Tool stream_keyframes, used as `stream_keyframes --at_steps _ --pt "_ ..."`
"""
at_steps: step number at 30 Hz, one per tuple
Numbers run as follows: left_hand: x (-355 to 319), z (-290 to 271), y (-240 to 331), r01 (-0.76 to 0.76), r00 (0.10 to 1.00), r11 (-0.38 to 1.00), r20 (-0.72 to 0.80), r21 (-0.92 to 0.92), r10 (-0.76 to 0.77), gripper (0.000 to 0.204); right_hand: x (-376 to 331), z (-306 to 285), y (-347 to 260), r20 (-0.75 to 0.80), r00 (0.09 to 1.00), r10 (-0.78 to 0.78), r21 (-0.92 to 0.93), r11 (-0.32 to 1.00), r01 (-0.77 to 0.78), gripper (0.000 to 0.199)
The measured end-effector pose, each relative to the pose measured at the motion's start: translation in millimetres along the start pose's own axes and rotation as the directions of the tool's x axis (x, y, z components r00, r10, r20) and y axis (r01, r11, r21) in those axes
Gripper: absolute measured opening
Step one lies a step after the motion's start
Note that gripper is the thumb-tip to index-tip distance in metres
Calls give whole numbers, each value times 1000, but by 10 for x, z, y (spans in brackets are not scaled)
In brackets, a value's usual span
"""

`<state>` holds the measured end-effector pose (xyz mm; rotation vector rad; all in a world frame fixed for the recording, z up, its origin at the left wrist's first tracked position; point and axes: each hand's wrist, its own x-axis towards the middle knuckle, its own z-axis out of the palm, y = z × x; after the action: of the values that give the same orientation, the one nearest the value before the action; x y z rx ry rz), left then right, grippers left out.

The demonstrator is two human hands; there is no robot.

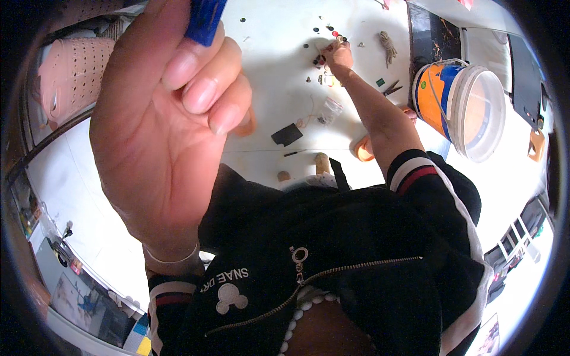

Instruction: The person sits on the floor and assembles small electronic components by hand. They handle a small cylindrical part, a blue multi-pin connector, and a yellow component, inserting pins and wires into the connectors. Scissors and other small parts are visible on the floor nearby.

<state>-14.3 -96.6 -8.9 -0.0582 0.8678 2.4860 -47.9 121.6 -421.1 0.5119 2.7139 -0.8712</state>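
Close to the camera, my left hand (184, 113) is raised with its fingers curled. It grips a flat blue piece (206, 21), perhaps plastic, whose upper part runs out of the picture. My right hand (338, 57) reaches far forward to the white floor, fingers drawn together among small parts. What it pinches is too small to make out. Small black round pieces (316, 29), a red one (335, 34) and a little yellowish piece (326, 79) lie around that hand.
An orange and blue bucket (436, 95) stands at the right, near scissors (392, 88) and a bundled cord (388, 48). Nearer lie a black flat piece (287, 135) and a clear plastic bag (330, 111). At the left is a pink perforated basket (76, 77).
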Motion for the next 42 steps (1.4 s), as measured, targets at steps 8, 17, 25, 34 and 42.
stream_keyframes --at_steps 8,17,25,34,42 --pt "54 93 -145 14 997 1000 -71 -24 -16 16 -171 -403 216 320 932 171 801 476 -362 14" --pt "151 363 -263 26 963 996 -270 83 -2 17 -642 -1215 -243 371 910 -183 928 34 -371 4" --pt "303 117 -438 5 990 981 -137 195 23 10 -1239 -2092 -870 190 892 -411 981 41 -190 3" --pt "237 212 -773 62 993 910 -118 410 -14 12 -2047 -2866 -1363 55 932 -359 957 286 54 6" --pt "221 292 -905 81 997 902 -38 424 -72 12 -2154 -2911 -1342 34 948 -317 928 362 88 9"
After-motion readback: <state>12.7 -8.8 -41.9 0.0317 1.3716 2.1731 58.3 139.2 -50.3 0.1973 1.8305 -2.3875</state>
